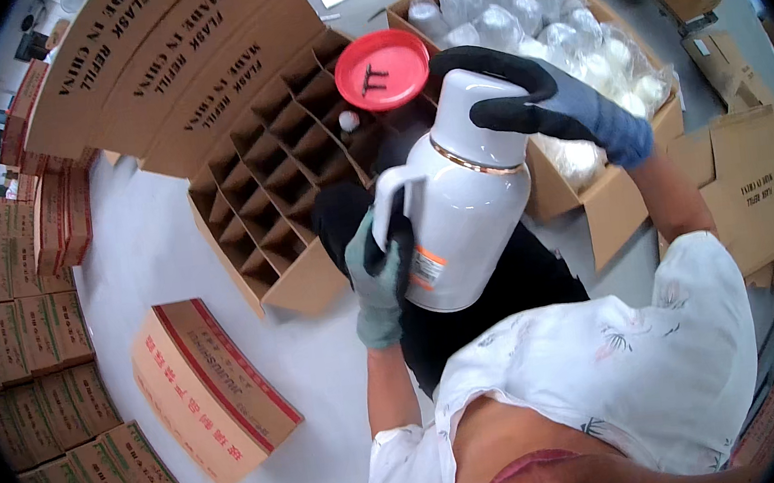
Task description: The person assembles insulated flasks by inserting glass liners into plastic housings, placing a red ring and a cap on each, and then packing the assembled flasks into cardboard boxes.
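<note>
Left of centre stands a divided carton, and nearer, to its right, a white flask is held between the right hand, fingers grasping its cap, and the left hand, fingers curled at its handle, and could fall should either grip slide on the gloss.

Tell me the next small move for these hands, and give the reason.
Probably a small twist of the white top with the right hand, to check that it is seated. That hand grips the top above the gold band, while the left hand holds the white flask at its handle, so the flask seems braced.
</note>
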Demonstrator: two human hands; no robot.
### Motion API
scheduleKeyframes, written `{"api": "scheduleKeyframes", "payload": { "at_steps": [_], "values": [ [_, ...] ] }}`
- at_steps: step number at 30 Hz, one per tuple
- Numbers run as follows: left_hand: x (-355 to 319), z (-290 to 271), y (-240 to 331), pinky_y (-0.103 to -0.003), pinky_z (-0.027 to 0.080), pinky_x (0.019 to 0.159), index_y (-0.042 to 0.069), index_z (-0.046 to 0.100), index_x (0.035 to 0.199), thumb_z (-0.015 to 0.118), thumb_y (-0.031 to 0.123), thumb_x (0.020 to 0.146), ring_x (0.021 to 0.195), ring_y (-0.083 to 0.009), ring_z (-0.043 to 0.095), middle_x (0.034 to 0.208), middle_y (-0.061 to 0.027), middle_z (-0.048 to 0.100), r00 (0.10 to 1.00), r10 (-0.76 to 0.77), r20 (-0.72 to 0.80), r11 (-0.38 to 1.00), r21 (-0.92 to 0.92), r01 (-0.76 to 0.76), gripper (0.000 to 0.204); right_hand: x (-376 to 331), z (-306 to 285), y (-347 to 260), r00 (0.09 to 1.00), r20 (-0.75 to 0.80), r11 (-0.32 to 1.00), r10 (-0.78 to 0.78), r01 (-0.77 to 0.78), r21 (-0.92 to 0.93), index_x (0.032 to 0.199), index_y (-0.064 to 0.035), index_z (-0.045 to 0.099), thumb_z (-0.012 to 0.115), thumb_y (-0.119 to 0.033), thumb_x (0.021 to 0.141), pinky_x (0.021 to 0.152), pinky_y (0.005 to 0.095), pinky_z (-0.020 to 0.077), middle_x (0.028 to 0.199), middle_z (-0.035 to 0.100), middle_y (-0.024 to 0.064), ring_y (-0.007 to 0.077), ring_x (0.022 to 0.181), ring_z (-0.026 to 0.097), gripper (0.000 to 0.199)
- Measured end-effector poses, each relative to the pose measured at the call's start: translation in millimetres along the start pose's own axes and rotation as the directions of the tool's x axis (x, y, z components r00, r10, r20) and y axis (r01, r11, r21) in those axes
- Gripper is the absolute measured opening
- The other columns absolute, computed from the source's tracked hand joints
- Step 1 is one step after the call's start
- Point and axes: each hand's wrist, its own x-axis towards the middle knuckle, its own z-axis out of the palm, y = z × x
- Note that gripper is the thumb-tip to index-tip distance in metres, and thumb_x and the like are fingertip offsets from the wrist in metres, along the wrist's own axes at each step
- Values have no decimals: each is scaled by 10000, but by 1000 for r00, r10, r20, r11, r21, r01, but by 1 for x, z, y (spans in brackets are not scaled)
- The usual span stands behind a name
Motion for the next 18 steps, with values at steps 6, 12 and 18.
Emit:
{"api": "scheduleKeyframes", "payload": {
  "at_steps": [6,12,18],
  "values": [
    [-78,-45,-120,-309,463,861,-31,466,1235,480,179,939,964,-184,582,1071,-114,599,911,-404,80,765,-516,384,363,73,5,100,989,-108,807,96,-14,590,1265,-84,497,608,-431,849,750,277,507,1097,590,77,159,914,594,553],
    [-78,-33,-55,-331,464,898,11,447,1258,448,227,953,1013,-210,567,1131,-109,568,897,-180,-403,962,-263,74,374,180,25,268,891,-83,874,446,-414,254,1289,-79,466,632,-564,783,753,293,483,1102,573,70,166,965,567,720],
    [-38,-41,-57,-344,400,989,55,428,1303,385,272,990,1115,-223,499,1224,-68,513,735,347,-582,860,510,-3,384,137,88,190,963,167,717,213,-270,643,1327,-119,442,571,-413,878,860,303,478,1189,568,120,237,1022,585,552]
  ]
}}
